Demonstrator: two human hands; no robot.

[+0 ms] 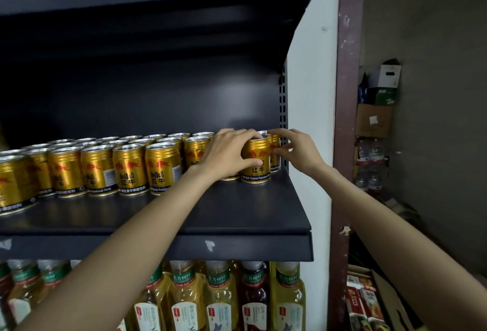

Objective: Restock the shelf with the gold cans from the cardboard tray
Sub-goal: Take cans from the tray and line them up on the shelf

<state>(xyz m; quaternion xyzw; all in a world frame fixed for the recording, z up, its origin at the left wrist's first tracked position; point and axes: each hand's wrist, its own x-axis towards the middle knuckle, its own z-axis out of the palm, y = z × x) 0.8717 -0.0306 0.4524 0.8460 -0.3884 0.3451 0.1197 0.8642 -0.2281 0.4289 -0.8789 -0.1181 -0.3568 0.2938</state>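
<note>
Right now the can (256, 159) stands at the shelf's (263, 214) right end, left hand (227, 152) wrapped round its side. Right hand (295, 149) pinches the can behind (274, 152). Stiff, smooth, probably full and weighty; best gripped around the middle. Tray's out of sight.

The left hand (226, 154) grips an upright gold metal can (256, 159) standing at the right end of the dark metal shelf (237, 214). The right hand (297, 150) touches a second gold can (274, 152) just behind it.
</note>
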